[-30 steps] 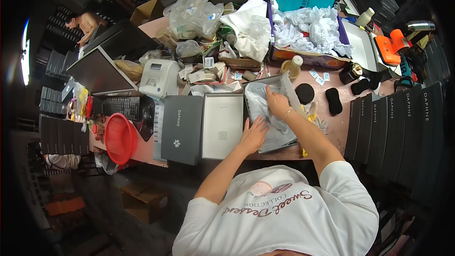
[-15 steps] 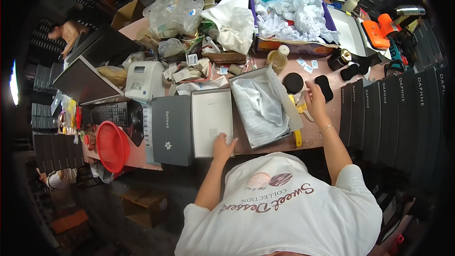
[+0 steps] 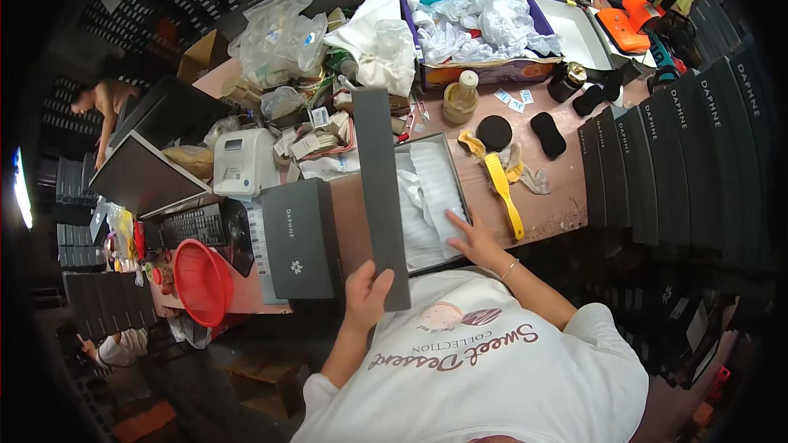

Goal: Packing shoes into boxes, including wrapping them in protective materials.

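Observation:
My left hand (image 3: pixel 368 294) grips the near end of a dark grey shoebox lid (image 3: pixel 379 172), which is tilted up on its edge beside the open box. White tissue paper (image 3: pixel 427 189) covers whatever lies inside that open shoebox (image 3: pixel 461 180). At the box's near right corner, my right hand (image 3: pixel 484 248) has its fingers spread, the tips at the rim and paper. Right of the box lie a yellow-handled brush (image 3: pixel 504 195), a yellowish cloth (image 3: pixel 533 179), a round black tin (image 3: pixel 494 133) and a black sponge (image 3: pixel 548 135).
A closed grey shoebox (image 3: pixel 300 239) sits to the left, near a red basin (image 3: pixel 203 283), keyboard (image 3: pixel 193 226) and white label printer (image 3: pixel 240 162). Stacked grey shoeboxes (image 3: pixel 689 156) line the right. A carton of crumpled paper (image 3: pixel 492 72) and a bottle (image 3: pixel 461 98) stand behind.
My left hand has raised the lid from the table and tipped it up. My right hand has come from beside the sponge to the box. The tissue's right flap is now folded inward.

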`<state>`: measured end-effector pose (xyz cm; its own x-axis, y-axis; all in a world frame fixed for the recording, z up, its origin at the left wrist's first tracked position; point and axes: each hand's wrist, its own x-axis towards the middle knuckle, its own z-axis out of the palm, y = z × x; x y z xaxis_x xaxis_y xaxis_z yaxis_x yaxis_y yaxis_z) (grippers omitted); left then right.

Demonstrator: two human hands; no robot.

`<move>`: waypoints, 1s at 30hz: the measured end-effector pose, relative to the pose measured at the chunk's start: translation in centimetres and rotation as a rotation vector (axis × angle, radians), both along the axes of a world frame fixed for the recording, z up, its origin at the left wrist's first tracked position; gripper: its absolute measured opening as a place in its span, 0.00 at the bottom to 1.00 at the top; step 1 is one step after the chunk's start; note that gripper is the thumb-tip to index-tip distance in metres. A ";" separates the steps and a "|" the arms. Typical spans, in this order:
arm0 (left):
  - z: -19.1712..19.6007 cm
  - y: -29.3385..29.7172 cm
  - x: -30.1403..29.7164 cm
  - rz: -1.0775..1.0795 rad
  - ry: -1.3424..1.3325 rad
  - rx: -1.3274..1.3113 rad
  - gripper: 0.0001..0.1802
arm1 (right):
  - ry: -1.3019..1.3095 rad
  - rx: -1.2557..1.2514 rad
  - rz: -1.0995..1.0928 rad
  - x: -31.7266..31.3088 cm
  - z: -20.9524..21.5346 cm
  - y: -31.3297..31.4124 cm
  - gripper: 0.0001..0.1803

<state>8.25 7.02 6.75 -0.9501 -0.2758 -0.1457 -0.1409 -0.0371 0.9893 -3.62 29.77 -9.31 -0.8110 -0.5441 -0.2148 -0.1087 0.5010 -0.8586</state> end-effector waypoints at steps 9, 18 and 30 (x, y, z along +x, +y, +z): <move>-12.4 4.2 -4.2 -0.400 -0.333 0.343 0.16 | -0.632 -0.525 -0.392 -3.0 2.1 8.4 0.31; -16.8 -1.1 0.7 0.148 -0.112 -0.239 0.27 | -0.245 -0.176 -0.175 -1.7 -1.5 -0.8 0.35; -19.9 -2.9 -0.2 -0.029 -0.526 0.772 0.37 | -0.225 -0.259 -0.160 2.5 2.0 -0.8 0.47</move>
<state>8.04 4.13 -13.13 -0.7150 0.0989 -0.6921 -0.5746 -0.6470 0.5012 -1.16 28.95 -7.27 -0.8383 -0.4741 -0.2691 0.1588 0.2599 -0.9525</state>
